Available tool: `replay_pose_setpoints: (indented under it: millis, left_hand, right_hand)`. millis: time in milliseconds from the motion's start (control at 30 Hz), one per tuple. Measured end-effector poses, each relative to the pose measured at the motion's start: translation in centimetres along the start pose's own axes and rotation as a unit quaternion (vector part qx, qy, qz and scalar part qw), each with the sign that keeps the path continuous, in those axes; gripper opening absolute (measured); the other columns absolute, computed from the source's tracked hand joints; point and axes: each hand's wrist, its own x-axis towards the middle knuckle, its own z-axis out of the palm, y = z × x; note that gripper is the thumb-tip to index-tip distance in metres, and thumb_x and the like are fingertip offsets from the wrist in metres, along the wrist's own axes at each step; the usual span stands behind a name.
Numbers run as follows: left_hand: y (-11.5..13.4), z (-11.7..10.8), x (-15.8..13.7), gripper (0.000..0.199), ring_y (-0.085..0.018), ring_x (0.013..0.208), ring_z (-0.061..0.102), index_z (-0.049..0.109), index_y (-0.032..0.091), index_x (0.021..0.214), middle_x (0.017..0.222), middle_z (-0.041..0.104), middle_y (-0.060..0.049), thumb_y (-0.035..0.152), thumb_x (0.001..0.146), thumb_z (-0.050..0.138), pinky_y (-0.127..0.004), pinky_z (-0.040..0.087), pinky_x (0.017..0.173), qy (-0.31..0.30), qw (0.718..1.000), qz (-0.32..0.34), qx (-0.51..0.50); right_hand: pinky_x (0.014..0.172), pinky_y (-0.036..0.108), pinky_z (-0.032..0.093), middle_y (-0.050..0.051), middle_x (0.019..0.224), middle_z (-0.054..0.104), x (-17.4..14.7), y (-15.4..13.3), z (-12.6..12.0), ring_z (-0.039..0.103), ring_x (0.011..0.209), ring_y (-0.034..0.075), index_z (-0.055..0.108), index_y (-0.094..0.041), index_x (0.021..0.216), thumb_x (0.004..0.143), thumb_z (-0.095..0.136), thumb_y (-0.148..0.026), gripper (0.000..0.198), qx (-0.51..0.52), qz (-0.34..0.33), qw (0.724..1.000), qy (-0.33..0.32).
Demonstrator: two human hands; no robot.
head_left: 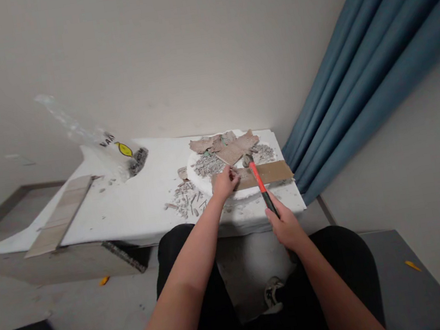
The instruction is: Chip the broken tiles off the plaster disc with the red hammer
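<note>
My right hand [284,221] is wrapped round the black grip of a hammer [259,178] with a red-orange shaft. The hammer's metal head hangs at the edge of the rubble, above a brown strip of board [274,171]. My left hand [225,182] rests at the left end of that strip, fingers curled together in a pinch; what they hold, if anything, is too small to make out. Behind both hands, grey crumbled rubble [207,165] and flat brownish broken pieces [238,147] lie on a round white base [194,179].
A white-covered table [134,200] carries loose grey fragments [188,200] left of the base. A clear plastic bag [119,152] with dark bits stands at the back left, near a flat board strip [61,210]. Blue curtains [344,58] hang at the right.
</note>
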Motion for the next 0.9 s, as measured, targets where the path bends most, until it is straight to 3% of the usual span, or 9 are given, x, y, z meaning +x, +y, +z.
replay_pose_setpoints:
  millis: [100,900]
  left_hand:
    - [0.1,0.0,-0.1,0.033,-0.016,0.072,0.066,0.055,0.022,0.11,0.084,0.075,-0.001,0.019,0.08,0.068,-0.027,0.047,0.071,0.001,1.0,-0.005,-0.016]
    - [-0.2,0.4,-0.4,0.041,-0.014,0.069,0.064,0.047,0.022,0.115,0.076,0.07,0.003,0.019,0.079,0.065,-0.026,0.047,0.069,0.007,0.999,0.006,-0.051]
  right_hand:
    - [0.125,0.047,0.027,0.004,0.157,0.047,0.2,-0.6,0.7,0.038,0.148,0.026,0.042,-0.021,0.157,0.096,0.051,-0.032,0.063,-0.007,-0.011,0.999,-0.033]
    - [0.124,0.045,0.028,0.005,0.155,0.049,0.1,-1.4,0.8,0.042,0.146,0.026,0.036,-0.02,0.16,0.096,0.049,-0.032,0.066,-0.026,0.016,0.999,-0.039]
